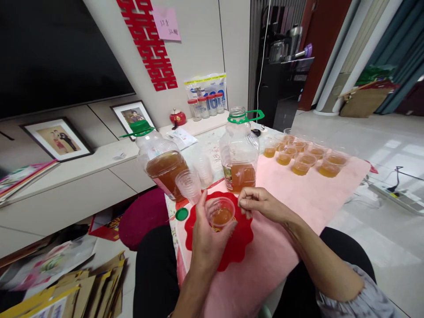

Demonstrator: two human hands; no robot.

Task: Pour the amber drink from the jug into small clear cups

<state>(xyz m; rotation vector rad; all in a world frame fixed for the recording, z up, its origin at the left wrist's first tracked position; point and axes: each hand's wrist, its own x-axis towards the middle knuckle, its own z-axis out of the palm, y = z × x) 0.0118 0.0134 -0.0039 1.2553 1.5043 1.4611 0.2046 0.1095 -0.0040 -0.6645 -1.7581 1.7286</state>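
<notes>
My left hand [207, 234] is wrapped round a clear plastic cup [222, 213] of amber liquid, above a red scalloped mat [241, 243]. Just right of the cup, my right hand [261, 204] is closed, thumb against curled fingers; whatever may be in it is hidden. Behind them stands an uncapped clear jug [241, 152] with a green handle ring, partly filled with amber liquid. To its left, a second, green-capped jug [167, 165] holds more of the liquid. Stacked clear cups [188, 183] are beside it, and a small green cap [181, 214] lies left of the mat.
Several filled cups [304, 163] stand on the far right of the pink-covered table [285, 238]. A cabinet [122, 176] with framed photos runs along the wall. A maroon stool [142, 218] and flattened cardboard [96, 293] are at the lower left.
</notes>
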